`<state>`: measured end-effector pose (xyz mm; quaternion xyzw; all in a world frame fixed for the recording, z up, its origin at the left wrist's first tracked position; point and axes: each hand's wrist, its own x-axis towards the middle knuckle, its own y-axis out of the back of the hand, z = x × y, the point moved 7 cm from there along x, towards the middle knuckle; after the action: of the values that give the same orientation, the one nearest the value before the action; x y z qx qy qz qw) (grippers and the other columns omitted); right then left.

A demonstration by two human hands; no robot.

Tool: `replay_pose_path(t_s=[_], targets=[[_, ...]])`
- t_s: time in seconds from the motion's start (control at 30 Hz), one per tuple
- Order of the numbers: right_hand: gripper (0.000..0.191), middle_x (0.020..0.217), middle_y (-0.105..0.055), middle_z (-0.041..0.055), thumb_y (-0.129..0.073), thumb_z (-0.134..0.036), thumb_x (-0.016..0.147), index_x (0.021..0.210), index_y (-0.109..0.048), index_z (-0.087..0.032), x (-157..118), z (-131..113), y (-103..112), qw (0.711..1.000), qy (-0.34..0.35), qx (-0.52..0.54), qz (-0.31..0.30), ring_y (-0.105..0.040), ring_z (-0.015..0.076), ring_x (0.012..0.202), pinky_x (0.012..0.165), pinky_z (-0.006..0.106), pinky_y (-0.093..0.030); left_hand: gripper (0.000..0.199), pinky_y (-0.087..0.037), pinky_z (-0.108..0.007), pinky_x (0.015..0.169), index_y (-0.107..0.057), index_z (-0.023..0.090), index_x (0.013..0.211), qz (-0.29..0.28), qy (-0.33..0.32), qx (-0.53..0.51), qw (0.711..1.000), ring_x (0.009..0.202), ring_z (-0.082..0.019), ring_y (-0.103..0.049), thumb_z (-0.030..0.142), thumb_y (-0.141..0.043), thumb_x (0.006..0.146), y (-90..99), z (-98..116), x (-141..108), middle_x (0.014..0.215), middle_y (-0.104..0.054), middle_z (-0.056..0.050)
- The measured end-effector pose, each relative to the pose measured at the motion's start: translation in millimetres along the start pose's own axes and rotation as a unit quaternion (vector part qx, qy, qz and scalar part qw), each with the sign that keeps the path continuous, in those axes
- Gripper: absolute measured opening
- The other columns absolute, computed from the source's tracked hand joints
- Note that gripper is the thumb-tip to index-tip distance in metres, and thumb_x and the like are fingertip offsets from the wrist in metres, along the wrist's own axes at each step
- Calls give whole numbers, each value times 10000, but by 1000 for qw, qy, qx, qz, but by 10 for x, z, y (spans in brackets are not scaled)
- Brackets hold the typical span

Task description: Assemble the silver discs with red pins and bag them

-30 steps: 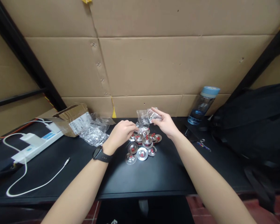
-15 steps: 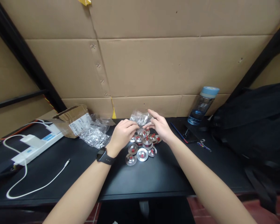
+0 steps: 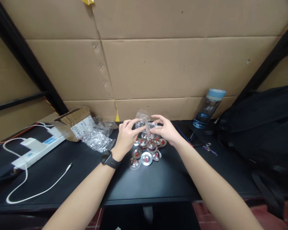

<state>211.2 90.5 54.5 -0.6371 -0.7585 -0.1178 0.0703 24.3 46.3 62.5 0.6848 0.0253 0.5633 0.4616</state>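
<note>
Low over a heap of small silver finger cymbals (image 3: pixel 146 158) with red centres, my two hands meet at a crinkled clear plastic bag (image 3: pixel 147 125). My left hand (image 3: pixel 127 135), a black watch (image 3: pixel 106 157) on its wrist, pinches the bag's left side between thumb and fingers. From the other side, the fingers and thumb of my right hand (image 3: pixel 166 130) close on the bag's right edge. The cymbals are stacked and overlapping beneath, the rear ones partly covered by the fingers and the bag. Whatever the bag contains cannot be made out.
To the left are an opened cardboard box (image 3: pixel 78 123), crumpled plastic bags (image 3: pixel 98 139), a white power strip (image 3: pixel 38 153) and a white cable (image 3: pixel 55 183). A blue-lidded bottle (image 3: pixel 206 108), a phone (image 3: pixel 192 135), a keychain (image 3: pixel 209 149) and a black backpack (image 3: pixel 261 127) lie to the right.
My fingers have come onto the plastic bag behind the cymbals, and it has risen slightly and been pulled together between my hands. The cymbals in front have not moved.
</note>
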Motion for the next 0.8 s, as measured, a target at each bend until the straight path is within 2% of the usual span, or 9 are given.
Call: replay_pose_path(t_s=[0.1, 0.17, 0.23, 0.33, 0.5, 0.6, 0.67, 0.73, 0.8], targets=[[622, 834, -687, -18, -847, -158, 603, 1192, -658, -227, 7, 35, 35, 1000, -18, 3, -7, -684, 162, 702, 686, 304, -588, 419, -528, -403, 967, -733, 368, 1256, -6, 11, -112, 994, 1140, -216, -636, 117, -519, 999, -22, -6, 9, 1357, -661, -33], [516, 780, -700, -12, -868, -193, 605, 1093, -701, -197, 18, 79, 22, 998, -38, 7, -40, -661, 158, 662, 659, 303, -574, 413, -552, -367, 996, -757, 302, 1211, -9, 22, -180, 983, 1138, -191, -675, 92, -489, 978, -20, 5, 11, 1296, -700, -35], [353, 733, -711, 9, -871, -247, 636, 953, -741, -164, 30, 116, 18, 996, -55, 2, -72, -640, 151, 636, 619, 282, -541, 412, -541, -383, 1059, -771, 262, 1173, -10, 41, -217, 975, 1167, -206, -684, 67, -520, 911, -9, 7, 5, 1258, -733, -33], [236, 704, -712, 20, -858, -307, 682, 826, -753, -153, 62, 131, 86, 996, -55, 3, -67, -618, 136, 629, 572, 243, -482, 428, -517, -423, 1116, -740, 235, 1236, -24, 88, -292, 952, 1214, -238, -682, 95, -553, 877, -40, -25, -16, 1281, -739, -43], [301, 671, -681, -1, -897, -308, 634, 772, -668, -169, 74, 163, 115, 995, -69, 54, -56, -613, 117, 591, 564, 240, -490, 333, -588, -394, 1002, -663, 195, 1255, 14, 216, -414, 884, 1075, -227, -746, 194, -588, 931, -159, -179, -50, 1226, -746, -104], [380, 718, -678, -12, -905, -290, 616, 809, -591, -199, 45, 186, 50, 991, -87, 85, -55, -689, 154, 640, 631, 290, -571, 582, -624, -339, 870, -529, 236, 1377, -8, 270, -498, 824, 1003, -201, -754, 162, -711, 829, -292, -188, -74, 1482, -566, -160], [434, 769, -686, -21, -901, -262, 611, 869, -555, -220, 27, 193, 12, 990, -94, 93, -46, -721, 169, 652, 659, 317, -606, 774, -624, -312, 810, -438, 284, 1457, -31, 308, -548, 777, 962, -176, -743, 156, -781, 774, -381, -180, -112, 1545, -485, -175], [454, 782, -695, -24, -885, -246, 634, 930, -541, -231, 17, 198, -16, 990, -101, 88, -38, -731, 172, 640, 655, 323, -621, 820, -611, -304, 819, -462, 270, 1452, -42, 340, -585, 735, 952, -169, -724, 170, -843, 733, -452, -179, -156, 1428, -587, -155], [403, 747, -700, -15, -856, -261, 687, 946, -549, -226, 16, 200, -30, 991, -105, 70, -37, -721, 167, 617, 596, 287, -605, 701, -593, -290, 830, -593, 200, 1338, -46, 361, -610, 704, 939, -174, -708, 199, -889, 703, -512, -180, -192, 1193, -705, -118]])
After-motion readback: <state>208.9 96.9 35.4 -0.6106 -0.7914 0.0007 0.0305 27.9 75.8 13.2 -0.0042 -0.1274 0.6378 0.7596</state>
